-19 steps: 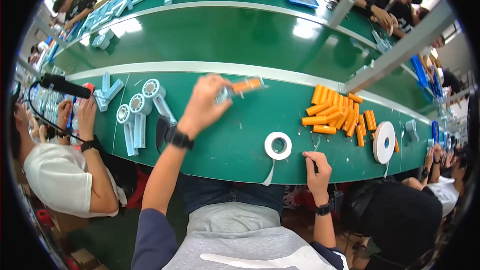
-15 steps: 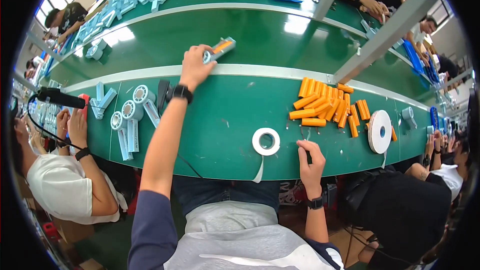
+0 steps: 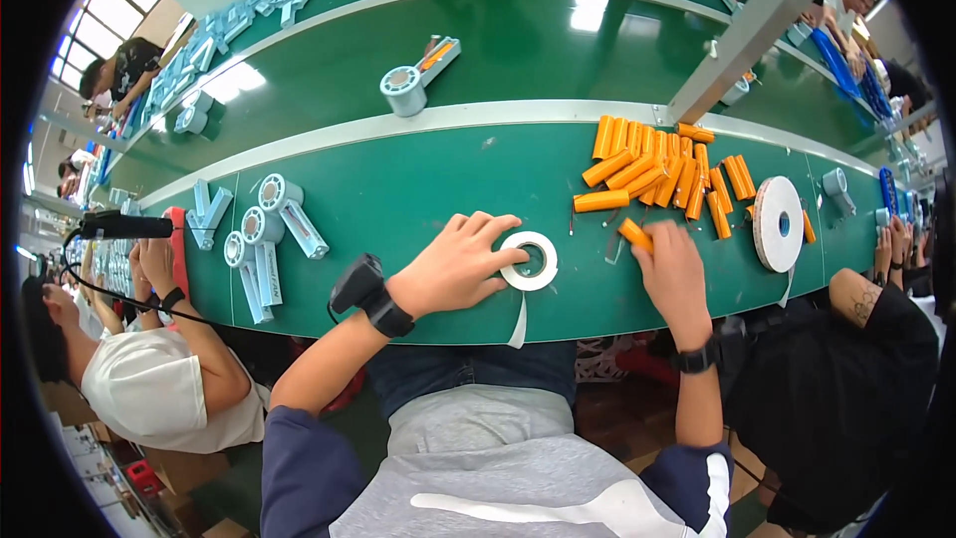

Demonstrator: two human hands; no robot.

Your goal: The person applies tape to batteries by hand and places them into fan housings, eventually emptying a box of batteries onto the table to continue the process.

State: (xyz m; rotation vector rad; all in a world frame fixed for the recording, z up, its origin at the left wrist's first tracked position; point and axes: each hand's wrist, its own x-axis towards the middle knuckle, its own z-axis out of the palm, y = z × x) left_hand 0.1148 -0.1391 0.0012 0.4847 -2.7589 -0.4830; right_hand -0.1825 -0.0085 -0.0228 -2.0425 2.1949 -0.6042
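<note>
My left hand (image 3: pixel 458 264) reaches over the table from the left, fingers spread, with its fingertips at the left rim and hole of a white tape roll (image 3: pixel 512 274). A loose tape end hangs from the roll toward the front edge. To the right, my right hand (image 3: pixel 677 274), slightly blurred, pinches an orange cylindrical battery (image 3: pixel 635 235). It is just in front of a heap of similar orange batteries (image 3: pixel 637 174). On the raised ledge beyond, a light-blue handheld fan housing (image 3: pixel 404 90) lies with an orange battery in its handle.
Several light-blue fan housings (image 3: pixel 264 227) lie at the left. A large white reel (image 3: pixel 778 224) stands right of the batteries. A metal post (image 3: pixel 742 45) rises behind them, and a metal rail (image 3: pixel 498 113) edges the ledge. Co-workers sit close on both sides.
My left hand has let go of the fan housing on the ledge and come back to the tape roll. My right hand has moved right and forward and taken hold of an orange battery.
</note>
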